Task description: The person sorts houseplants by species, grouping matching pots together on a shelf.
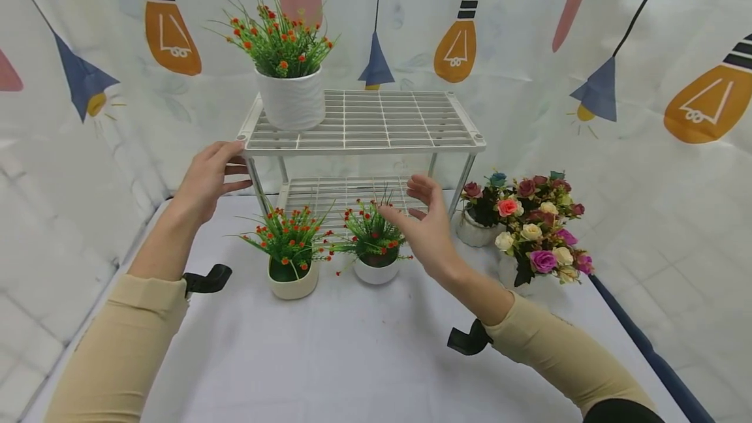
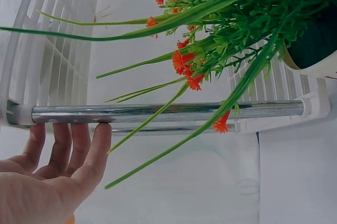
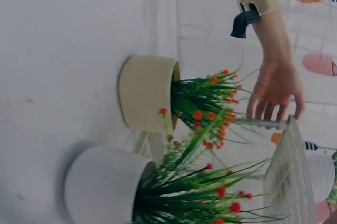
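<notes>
A white two-tier wire rack point(image 1: 364, 151) with metal posts stands on the table. My left hand point(image 1: 202, 178) is at its upper left corner. In the left wrist view, the fingertips touch the outer side of a metal post point(image 2: 174, 112), not wrapped around it. My right hand point(image 1: 431, 240) hovers with fingers spread, holding nothing, beside a plant with small red-orange flowers in a white pot point(image 1: 376, 272). Left of that plant, a similar one grows in a cream pot point(image 1: 294, 287); both pots stand before the lower shelf point(image 1: 352, 183).
A larger white pot point(image 1: 294, 103) with red-orange flowers sits on the top shelf's left end. To the rack's right are potted artificial roses point(image 1: 543, 256) in mixed colours. Behind hangs a curtain point(image 1: 517, 38) printed with bulbs and lamps. A white cloth point(image 1: 341, 358) covers the table.
</notes>
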The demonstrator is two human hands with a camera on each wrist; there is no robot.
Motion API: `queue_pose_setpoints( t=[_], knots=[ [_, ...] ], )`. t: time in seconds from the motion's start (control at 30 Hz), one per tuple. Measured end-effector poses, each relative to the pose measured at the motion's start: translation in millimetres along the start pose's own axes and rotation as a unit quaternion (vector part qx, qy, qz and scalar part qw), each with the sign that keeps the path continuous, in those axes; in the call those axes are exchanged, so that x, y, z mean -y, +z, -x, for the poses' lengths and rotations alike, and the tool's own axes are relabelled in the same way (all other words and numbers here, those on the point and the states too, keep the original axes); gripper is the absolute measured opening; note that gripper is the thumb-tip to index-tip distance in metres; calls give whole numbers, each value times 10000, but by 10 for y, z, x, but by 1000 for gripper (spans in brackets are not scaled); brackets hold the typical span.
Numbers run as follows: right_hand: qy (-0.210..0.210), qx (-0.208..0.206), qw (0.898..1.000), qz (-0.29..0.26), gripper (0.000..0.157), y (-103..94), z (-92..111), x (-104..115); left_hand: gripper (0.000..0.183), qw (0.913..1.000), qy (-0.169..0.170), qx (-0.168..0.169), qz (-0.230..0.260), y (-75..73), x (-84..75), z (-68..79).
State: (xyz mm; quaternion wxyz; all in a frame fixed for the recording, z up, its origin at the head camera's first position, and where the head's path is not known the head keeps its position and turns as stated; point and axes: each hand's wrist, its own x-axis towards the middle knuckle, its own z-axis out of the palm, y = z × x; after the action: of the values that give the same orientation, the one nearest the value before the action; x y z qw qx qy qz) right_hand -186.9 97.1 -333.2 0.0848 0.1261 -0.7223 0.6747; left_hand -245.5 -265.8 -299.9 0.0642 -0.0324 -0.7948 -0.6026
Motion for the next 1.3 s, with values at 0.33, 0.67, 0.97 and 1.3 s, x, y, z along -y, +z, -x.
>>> queue_pose_setpoints(
  t=[0.33, 0.67, 0.97, 1.3],
  knots=[
    [291, -642, 9975, 54, 79, -160, 254, -362, 51, 10000, 44, 24, 42, -5, 12, -4],
    [1081, -861, 9904, 29, 81, -263, 399, -674, 51, 9999, 45, 9, -95, 5, -7, 1],
    [1979, -281, 9796, -205, 87, -146, 438, -1056, 52, 10000, -15, -30, -68, 22, -6, -6],
    [2126, -111, 9769, -177, 96, 63, 400, -1243, 60, 9999, 16, -72, -143, 27, -11, -4]
  ],
)
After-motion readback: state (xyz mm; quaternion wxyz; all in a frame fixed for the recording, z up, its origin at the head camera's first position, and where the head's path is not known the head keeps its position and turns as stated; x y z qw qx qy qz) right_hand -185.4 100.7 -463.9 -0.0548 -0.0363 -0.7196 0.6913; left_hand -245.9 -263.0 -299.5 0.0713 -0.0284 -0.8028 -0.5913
